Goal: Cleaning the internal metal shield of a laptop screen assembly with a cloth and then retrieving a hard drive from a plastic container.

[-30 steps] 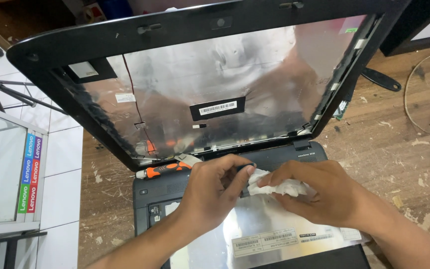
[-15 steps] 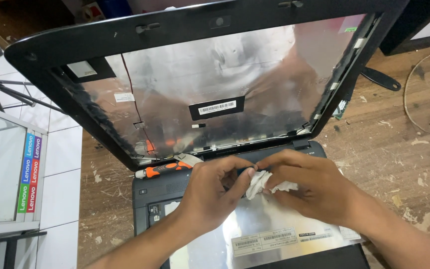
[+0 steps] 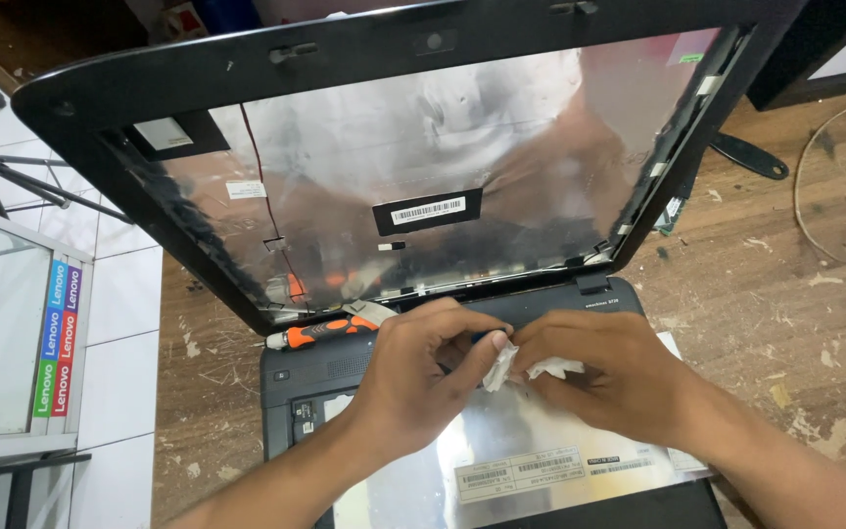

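A black laptop lies open on a worn wooden table, its lid without a screen panel and showing a silvery foil back. My left hand and my right hand meet over the laptop's base near the hinge. Both pinch a small crumpled white tissue between their fingertips. Under my hands sits a shiny metal plate with white labels. An orange-handled screwdriver rests on the base just left of my left hand.
The wooden table is scratched and flecked with white scraps. A thin cable loops at the right. A second dark device stands at the far right corner. A glass panel and tripod legs are at the left.
My right hand has slid left toward my left hand, and the tissue has been bunched smaller between the fingertips of both hands.
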